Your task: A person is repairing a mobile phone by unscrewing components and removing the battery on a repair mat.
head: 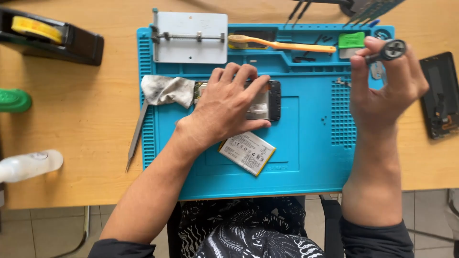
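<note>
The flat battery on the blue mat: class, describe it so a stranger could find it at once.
Start at the blue work mat on the wooden table. Just below the left hand, which presses on an opened phone, lies the battery. It is the only loose, flat, white-and-yellow rectangle, lying tilted and untouched.

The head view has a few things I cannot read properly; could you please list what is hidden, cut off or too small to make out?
- Opened phone, head view: mostly covered by the left hand.
- Small tool in the right hand: its tip is hidden by the fingers.
- Tape dispenser: cut off by the left edge.
- Clear bottle: cut off by the left edge and blurred.
- Battery: its print is too small.
</note>
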